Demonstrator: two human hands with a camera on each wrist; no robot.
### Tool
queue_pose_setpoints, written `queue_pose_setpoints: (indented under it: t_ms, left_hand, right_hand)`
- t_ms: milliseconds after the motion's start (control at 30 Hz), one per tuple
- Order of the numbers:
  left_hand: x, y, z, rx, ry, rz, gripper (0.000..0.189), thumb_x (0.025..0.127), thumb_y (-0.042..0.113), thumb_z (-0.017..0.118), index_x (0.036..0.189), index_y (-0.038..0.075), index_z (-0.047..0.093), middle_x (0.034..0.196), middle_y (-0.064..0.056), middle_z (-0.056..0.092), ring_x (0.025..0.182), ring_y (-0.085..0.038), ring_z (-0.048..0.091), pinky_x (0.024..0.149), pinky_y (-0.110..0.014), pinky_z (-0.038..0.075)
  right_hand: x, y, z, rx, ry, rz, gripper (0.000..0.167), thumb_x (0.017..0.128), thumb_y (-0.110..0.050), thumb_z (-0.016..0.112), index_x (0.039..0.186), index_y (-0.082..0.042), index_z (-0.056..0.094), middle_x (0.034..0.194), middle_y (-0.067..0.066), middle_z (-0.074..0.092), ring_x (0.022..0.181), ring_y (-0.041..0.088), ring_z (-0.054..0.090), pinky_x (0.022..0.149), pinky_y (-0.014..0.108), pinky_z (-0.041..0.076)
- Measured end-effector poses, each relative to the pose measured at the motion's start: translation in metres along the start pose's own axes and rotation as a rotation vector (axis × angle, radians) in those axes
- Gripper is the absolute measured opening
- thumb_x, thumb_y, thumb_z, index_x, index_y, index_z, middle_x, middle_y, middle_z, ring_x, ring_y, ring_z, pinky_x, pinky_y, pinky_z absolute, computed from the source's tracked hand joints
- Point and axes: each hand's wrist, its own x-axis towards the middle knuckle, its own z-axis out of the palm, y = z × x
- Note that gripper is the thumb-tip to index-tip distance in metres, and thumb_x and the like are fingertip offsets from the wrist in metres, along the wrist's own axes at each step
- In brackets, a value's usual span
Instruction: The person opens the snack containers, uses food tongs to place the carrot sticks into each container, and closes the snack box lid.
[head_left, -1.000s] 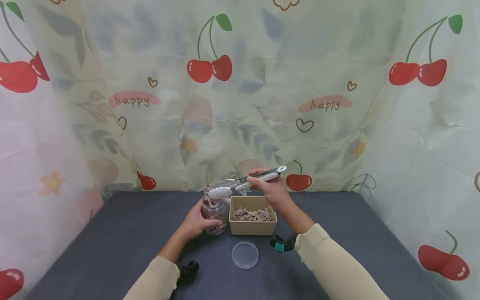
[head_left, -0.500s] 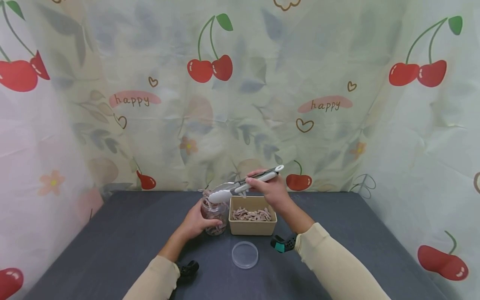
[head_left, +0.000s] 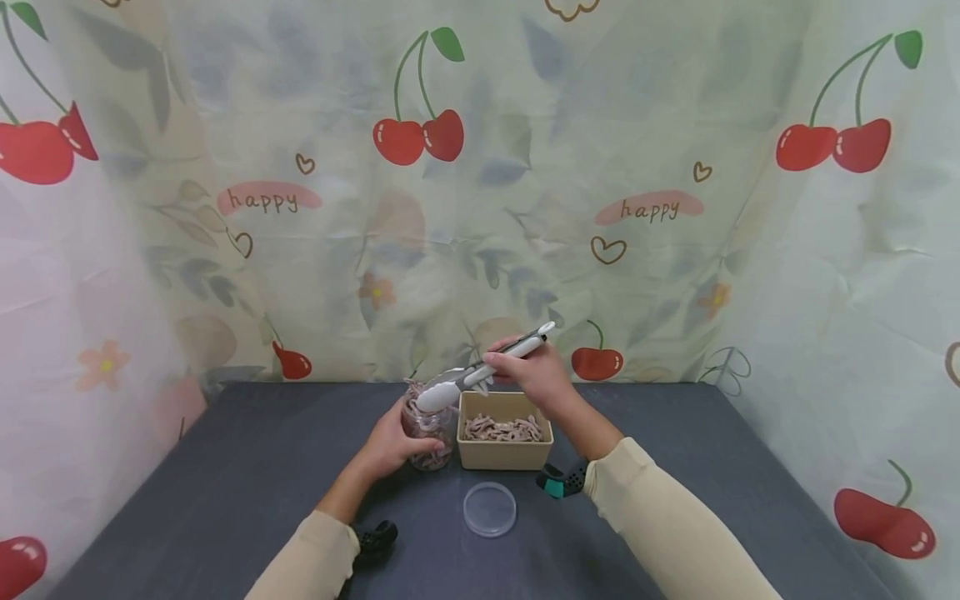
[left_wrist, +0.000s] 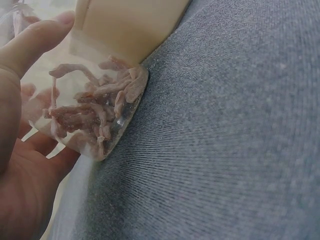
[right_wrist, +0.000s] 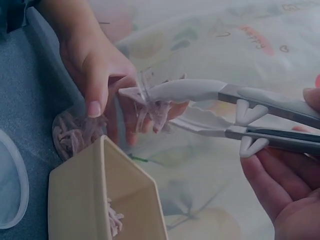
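L hand (head_left: 390,440) curled round jar (head_left: 438,428), nearer it; R hand (head_left: 543,379) grips tongs (head_left: 480,375), arms part-spread, axis slanting down-L, tips @ jar mouth, L of tan bin (head_left: 505,457).

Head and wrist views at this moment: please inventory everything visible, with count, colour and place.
jar: 1, clear, upright on the table, left of the box
strips: too many to count, pinkish brown, in jar and box
tongs: 1, white and grey, heads at the jar's mouth
box: 1, beige, right of the jar
lid: 1, clear, on the table nearer the person
table: 1, dark blue-grey, under everything
curtain: sheet count unclear, pale with red cherries, behind and beside the table
wrist straps: 2, black, one per wrist
sleeves: 2, cream, on both arms
left hand: 1, bare, gripping the jar
right hand: 1, bare, holding the tongs
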Motion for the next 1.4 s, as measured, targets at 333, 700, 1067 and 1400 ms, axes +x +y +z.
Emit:
queue_pose_setpoints:
  t_ms: [333,700,1067,1400]
  left_hand:
    - [0.000,0.001,-0.001,0.003,0.001,-0.013,0.082,0.065,0.020,0.092,0.132,0.003,0.047,0.113,-0.011,0.061,0.101,-0.024,0.058,0.089,-0.042,0.044]
    - [0.000,0.000,0.000,-0.032,-0.006,-0.018,0.082,0.067,0.018,0.091,0.134,0.004,0.045,0.112,-0.012,0.060,0.099,-0.024,0.058,0.084,-0.041,0.047]
    - [0.000,-0.002,0.001,-0.040,-0.022,0.012,0.094,0.066,0.020,0.092,0.143,0.005,0.040,0.116,-0.011,0.060,0.101,-0.023,0.058,0.086,-0.040,0.046]
    - [-0.001,0.002,0.000,-0.037,-0.017,0.007,0.089,0.066,0.017,0.091,0.140,0.004,0.043,0.123,-0.011,0.060,0.103,-0.022,0.058,0.087,-0.040,0.045]
  right_hand:
    - [0.004,-0.005,0.003,-0.017,-0.030,0.013,0.018,0.083,-0.012,0.077,0.097,0.000,0.072,0.090,0.014,0.071,0.082,0.026,0.070,0.072,0.039,0.056]
    - [0.010,-0.012,0.009,-0.068,-0.053,0.026,0.021,0.083,-0.017,0.077,0.095,-0.001,0.071,0.087,0.012,0.071,0.081,0.024,0.071,0.071,0.037,0.056]
    - [0.007,-0.009,0.005,0.018,-0.046,0.015,0.021,0.083,-0.012,0.077,0.097,0.003,0.071,0.086,0.013,0.071,0.080,0.024,0.071,0.073,0.040,0.056]
    - [0.004,-0.013,-0.008,0.070,-0.014,0.029,0.027,0.084,-0.010,0.076,0.103,0.007,0.069,0.088,0.011,0.072,0.079,0.022,0.071,0.078,0.050,0.052]
